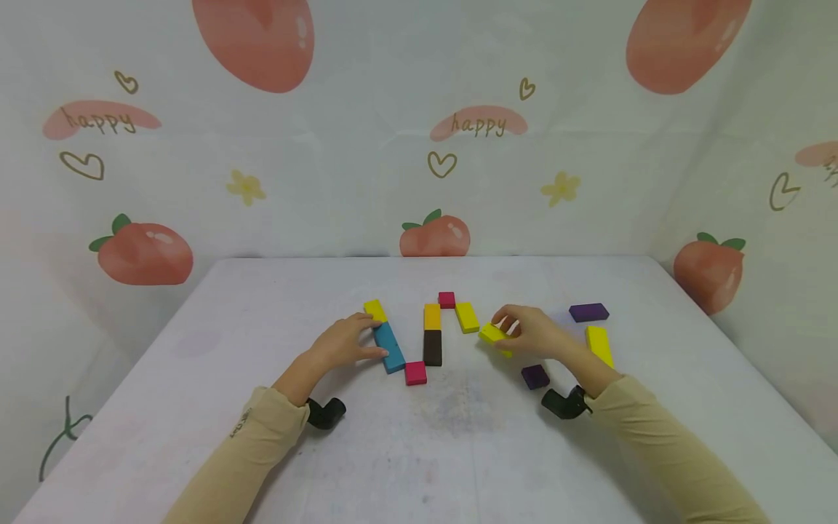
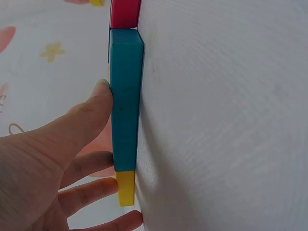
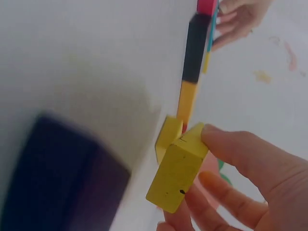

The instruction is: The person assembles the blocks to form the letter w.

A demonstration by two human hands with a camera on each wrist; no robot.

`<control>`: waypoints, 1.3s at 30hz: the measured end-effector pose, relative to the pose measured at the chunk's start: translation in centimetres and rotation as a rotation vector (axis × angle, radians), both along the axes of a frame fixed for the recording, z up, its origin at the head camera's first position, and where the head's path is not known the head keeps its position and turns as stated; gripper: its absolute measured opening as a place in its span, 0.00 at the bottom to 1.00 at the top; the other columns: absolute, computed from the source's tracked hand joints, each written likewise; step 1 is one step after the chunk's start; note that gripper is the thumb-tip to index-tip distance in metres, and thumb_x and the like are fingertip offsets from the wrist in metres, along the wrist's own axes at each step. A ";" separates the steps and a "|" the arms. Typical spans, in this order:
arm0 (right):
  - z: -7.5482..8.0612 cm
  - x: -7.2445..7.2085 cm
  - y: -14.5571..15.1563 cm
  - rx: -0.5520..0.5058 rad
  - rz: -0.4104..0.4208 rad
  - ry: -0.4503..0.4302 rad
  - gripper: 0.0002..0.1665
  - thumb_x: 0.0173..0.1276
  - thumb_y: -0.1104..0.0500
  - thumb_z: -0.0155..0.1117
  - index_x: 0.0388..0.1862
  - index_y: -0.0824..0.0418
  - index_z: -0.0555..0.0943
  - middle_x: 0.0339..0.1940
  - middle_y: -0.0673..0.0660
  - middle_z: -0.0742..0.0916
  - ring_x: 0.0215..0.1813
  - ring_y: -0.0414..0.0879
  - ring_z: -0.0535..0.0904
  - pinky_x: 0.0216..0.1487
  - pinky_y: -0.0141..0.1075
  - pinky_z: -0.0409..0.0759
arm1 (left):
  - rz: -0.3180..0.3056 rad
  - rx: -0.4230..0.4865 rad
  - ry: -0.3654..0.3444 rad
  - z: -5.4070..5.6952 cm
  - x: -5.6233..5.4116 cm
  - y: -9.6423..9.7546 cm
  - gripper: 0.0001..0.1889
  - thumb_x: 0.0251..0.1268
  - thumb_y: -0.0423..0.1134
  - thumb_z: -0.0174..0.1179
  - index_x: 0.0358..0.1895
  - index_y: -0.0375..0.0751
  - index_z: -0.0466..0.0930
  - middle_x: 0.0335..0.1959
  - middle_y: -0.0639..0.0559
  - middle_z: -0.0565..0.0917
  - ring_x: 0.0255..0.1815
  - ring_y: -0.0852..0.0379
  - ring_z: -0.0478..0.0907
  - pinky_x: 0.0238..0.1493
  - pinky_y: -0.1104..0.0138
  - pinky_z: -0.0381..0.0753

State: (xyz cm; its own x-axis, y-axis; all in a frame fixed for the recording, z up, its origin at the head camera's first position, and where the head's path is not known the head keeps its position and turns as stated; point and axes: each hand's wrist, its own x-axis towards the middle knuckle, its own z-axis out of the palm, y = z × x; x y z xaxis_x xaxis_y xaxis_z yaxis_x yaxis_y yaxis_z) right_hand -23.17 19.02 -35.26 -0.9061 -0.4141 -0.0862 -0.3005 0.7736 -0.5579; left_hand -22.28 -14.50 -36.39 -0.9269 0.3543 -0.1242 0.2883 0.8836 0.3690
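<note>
My left hand (image 1: 343, 340) rests its thumb and spread fingers on a blue block (image 1: 390, 349) and the small yellow block (image 1: 374, 310) at its far end. In the left wrist view the thumb (image 2: 94, 106) lies along the blue block's upper face. My right hand (image 1: 533, 333) pinches a yellow block (image 3: 178, 168) between thumb and fingers, tilted over the table. Nearby lies another yellow block (image 1: 468, 318). A zigzag row joins the blue block to a red block (image 1: 415, 373), then a black block (image 1: 433, 348), an orange block (image 1: 433, 317) and a second red block (image 1: 447, 300).
Right of the row, a short dark purple block (image 1: 535, 377) lies near my right wrist. Farther right are a long purple block (image 1: 589, 312) and a yellow block (image 1: 599, 344), partly behind my forearm. The white table (image 1: 419, 451) meets a fruit-printed cloth (image 1: 353, 182) at the back.
</note>
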 end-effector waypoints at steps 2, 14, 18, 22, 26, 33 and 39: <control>0.0 0.2 -0.5 -0.002 -0.024 -0.023 0.21 0.58 0.58 0.67 0.49 0.63 0.75 0.42 0.62 0.83 0.39 0.48 0.79 0.42 0.37 0.84 | 0.000 -0.001 0.002 0.0 0.0 0.0 0.34 0.57 0.51 0.63 0.64 0.35 0.68 0.67 0.34 0.66 0.67 0.36 0.63 0.65 0.46 0.67; -0.8 0.7 -2.9 0.048 -0.116 -0.012 0.21 0.57 0.56 0.69 0.46 0.63 0.75 0.36 0.61 0.84 0.33 0.46 0.76 0.34 0.32 0.80 | 0.000 -0.002 0.001 0.1 0.1 0.1 0.34 0.58 0.52 0.62 0.64 0.36 0.68 0.67 0.35 0.66 0.69 0.37 0.62 0.66 0.46 0.66; -1.0 0.6 -3.6 0.060 -0.161 -0.049 0.22 0.57 0.54 0.69 0.47 0.63 0.74 0.37 0.60 0.83 0.34 0.46 0.75 0.34 0.31 0.80 | -0.001 -0.001 0.003 0.0 0.1 0.1 0.34 0.58 0.52 0.62 0.64 0.35 0.68 0.67 0.35 0.66 0.69 0.37 0.62 0.66 0.46 0.66; -1.2 0.5 -4.0 0.072 -0.176 -0.050 0.23 0.57 0.54 0.69 0.47 0.63 0.73 0.37 0.60 0.82 0.33 0.46 0.75 0.32 0.31 0.79 | 0.002 -0.001 0.003 0.0 0.0 0.1 0.34 0.58 0.52 0.62 0.64 0.36 0.68 0.67 0.35 0.66 0.68 0.37 0.62 0.66 0.46 0.66; -1.3 0.4 -4.2 0.073 -0.181 -0.044 0.23 0.58 0.53 0.68 0.47 0.64 0.73 0.36 0.60 0.82 0.32 0.46 0.75 0.31 0.31 0.77 | 0.007 -0.003 -0.002 0.0 0.0 0.0 0.34 0.57 0.52 0.63 0.64 0.36 0.68 0.68 0.35 0.66 0.69 0.37 0.62 0.66 0.45 0.66; -1.5 0.1 -4.4 0.086 -0.178 -0.073 0.26 0.59 0.52 0.68 0.49 0.64 0.71 0.35 0.60 0.82 0.31 0.46 0.74 0.30 0.30 0.75 | 0.006 0.001 -0.006 -0.1 0.0 0.1 0.34 0.58 0.51 0.63 0.64 0.36 0.68 0.68 0.35 0.66 0.69 0.37 0.62 0.67 0.46 0.65; -1.3 0.1 -4.4 0.113 -0.166 -0.066 0.29 0.60 0.49 0.66 0.51 0.66 0.70 0.36 0.61 0.82 0.31 0.46 0.73 0.30 0.30 0.76 | 0.000 0.004 0.003 -0.1 0.0 0.0 0.34 0.58 0.52 0.63 0.64 0.35 0.68 0.67 0.35 0.66 0.68 0.37 0.63 0.66 0.46 0.66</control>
